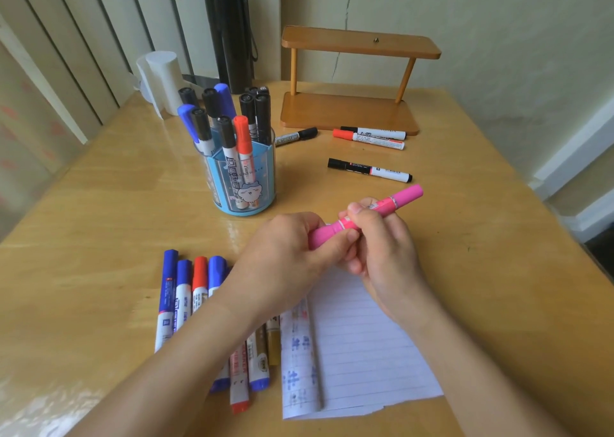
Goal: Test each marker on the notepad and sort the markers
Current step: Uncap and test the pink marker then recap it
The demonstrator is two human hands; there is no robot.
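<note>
Left hand [292, 250] curls round pink plastic marker [368, 217]'s near end | right hand [382, 237] pinches its middle | lined white paper notepad [365, 347] lies just beneath both hands

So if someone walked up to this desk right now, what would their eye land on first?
Probably the bright pink marker, gripped by both the left hand and the right hand in the middle, over the far edge of the lined notepad. Next comes the blue pen holder crammed with capped markers behind the hands, then the row of blue and red markers lying at the near left.
</note>
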